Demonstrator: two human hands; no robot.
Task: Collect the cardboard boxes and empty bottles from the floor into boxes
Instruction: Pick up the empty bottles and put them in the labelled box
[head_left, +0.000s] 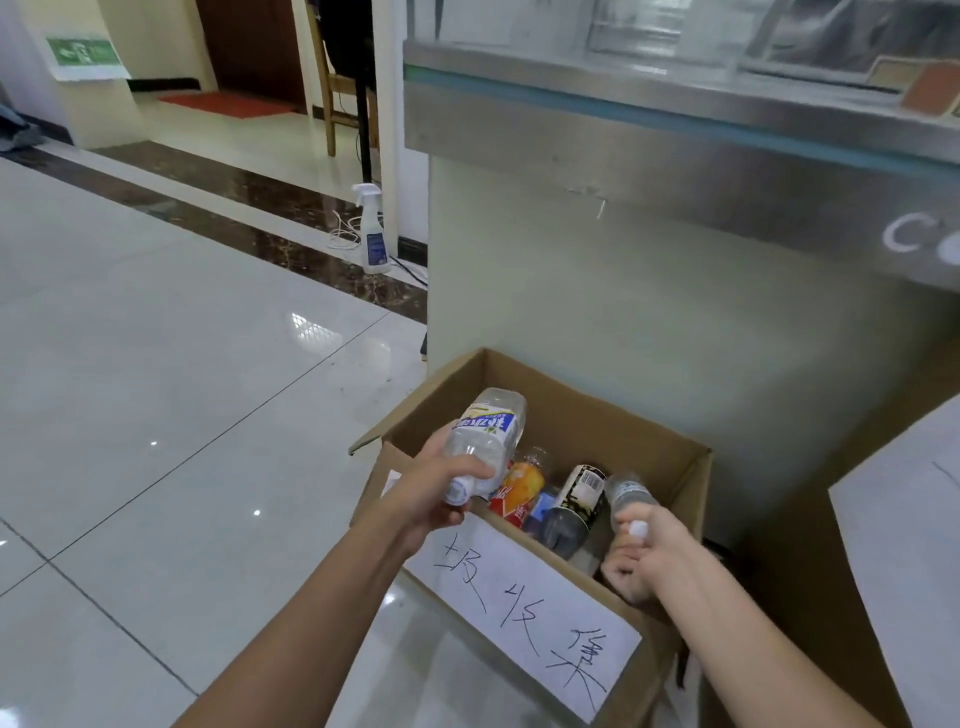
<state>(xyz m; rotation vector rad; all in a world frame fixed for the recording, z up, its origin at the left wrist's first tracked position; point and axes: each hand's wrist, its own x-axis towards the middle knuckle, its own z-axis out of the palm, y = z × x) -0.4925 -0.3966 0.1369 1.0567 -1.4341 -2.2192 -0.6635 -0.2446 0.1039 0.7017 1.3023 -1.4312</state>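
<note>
An open cardboard box (649, 447) with a handwritten white paper label stands on the floor against a counter. Inside lie an orange-labelled bottle (522, 486) and a dark bottle (574, 506). My left hand (434, 493) grips the neck of a large clear bottle (488, 431) with a blue and white label, held over the box's left near edge, bottom pointing away. My right hand (641, 556) holds a small clear bottle (628, 493) by its white-capped end, over the box's right side.
A pale counter (649, 270) with a metal band rises behind the box. A second cardboard box with white paper (904, 545) is at the right. A white spray bottle (373, 231) and cables stand on the tiled floor by the counter's corner. Glossy tiles stretch left.
</note>
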